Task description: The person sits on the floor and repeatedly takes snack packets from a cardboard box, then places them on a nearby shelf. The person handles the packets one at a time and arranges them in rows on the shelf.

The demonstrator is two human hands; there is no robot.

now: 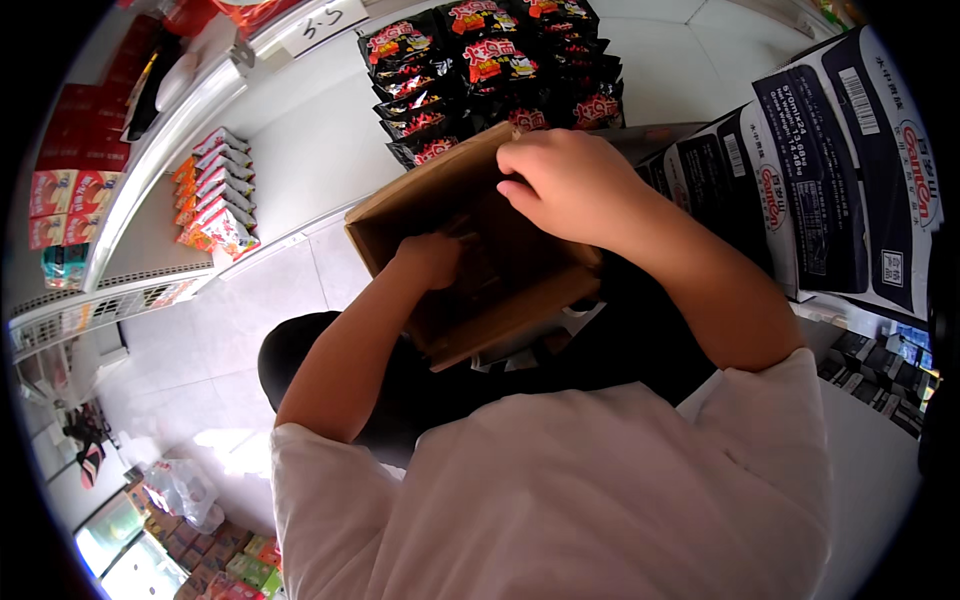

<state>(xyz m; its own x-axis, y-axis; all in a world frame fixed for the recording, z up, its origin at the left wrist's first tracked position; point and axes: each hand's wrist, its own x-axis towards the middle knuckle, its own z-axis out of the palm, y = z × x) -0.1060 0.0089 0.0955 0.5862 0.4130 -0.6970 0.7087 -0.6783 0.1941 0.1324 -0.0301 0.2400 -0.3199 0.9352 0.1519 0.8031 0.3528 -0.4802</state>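
Observation:
An open cardboard box [517, 300] is tilted in front of me, above my dark-clothed legs, its opening facing up toward me. My right hand [566, 184] grips the box's far rim near the corner. Inside the box is my left hand [431, 261], its fingers near the inner wall. Shadow hides the fingertips, so whether they hold anything does not show. Just beyond the box, black snack packets [495, 67] with red and white print stand in stacked rows on a white shelf [315, 120].
Large printed cartons of Ganten water [847, 180] are stacked close to my right arm. Smaller white and orange packets [221, 195] line the shelf at left, near red boxes [75, 135]. Pale floor tiles [247, 322] show at left. A plastic bag [184, 491] lies lower left, by colored cartons.

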